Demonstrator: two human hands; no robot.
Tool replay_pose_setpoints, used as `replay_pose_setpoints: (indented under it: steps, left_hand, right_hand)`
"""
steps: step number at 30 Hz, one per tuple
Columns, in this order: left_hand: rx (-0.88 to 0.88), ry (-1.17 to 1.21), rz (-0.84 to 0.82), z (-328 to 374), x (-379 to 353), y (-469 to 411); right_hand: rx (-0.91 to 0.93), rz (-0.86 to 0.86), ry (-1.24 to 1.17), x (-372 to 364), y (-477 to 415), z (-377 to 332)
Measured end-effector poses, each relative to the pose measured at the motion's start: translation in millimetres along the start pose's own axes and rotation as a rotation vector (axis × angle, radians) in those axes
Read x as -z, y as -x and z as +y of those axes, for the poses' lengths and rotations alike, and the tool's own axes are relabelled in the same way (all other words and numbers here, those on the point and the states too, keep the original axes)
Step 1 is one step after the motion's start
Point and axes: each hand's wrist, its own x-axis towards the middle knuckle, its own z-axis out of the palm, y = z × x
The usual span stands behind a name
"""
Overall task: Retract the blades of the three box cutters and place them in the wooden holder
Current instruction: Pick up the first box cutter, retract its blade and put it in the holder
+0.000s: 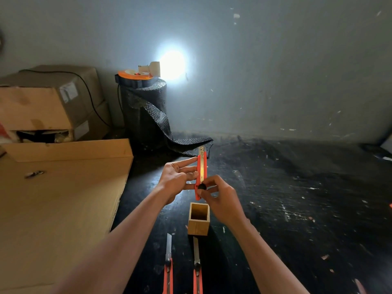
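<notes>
the left hand (180, 177) steadied the raised box cutter (201, 175) with its fingers laid along the orange body, evidently so the handle would not shift. the right hand (220, 200) pinched the black slider knob (202, 186) near the lower end, a hold suited to drawing the blade back. only a short blade tip showed at the top, so retraction appeared nearly complete. the cutter was held above the wooden holder (199, 219), which stood upright and empty on the dark floor (297, 209). count: three box cutters, one in hand and two lying side by side, the left floor cutter (168, 270) and right floor cutter (197, 268), both with blades extended toward the holder. one holder.
</notes>
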Motion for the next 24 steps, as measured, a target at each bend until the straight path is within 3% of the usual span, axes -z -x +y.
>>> replay_pose_setpoints:
  steps: [5,16,20,22,24]
  left_hand:
    - [-0.009,0.0,0.011,-5,2,-3]
    - [0.004,0.0,-0.003,-11,1,-1]
    - [0.018,-0.008,-0.021,-20,1,10]
    - [0.131,0.004,-0.055,-56,5,-11]
    - [0.117,0.021,-0.05,-63,5,0]
  right_hand:
    - [0.055,-0.018,-0.001,2,2,4]
    - [-0.028,0.0,-0.019,-2,3,7]
    - [-0.05,0.008,-0.126,0,8,10]
    - [-0.173,-0.03,-0.219,-20,-7,40]
    - [-0.141,0.0,-0.258,-19,-6,38]
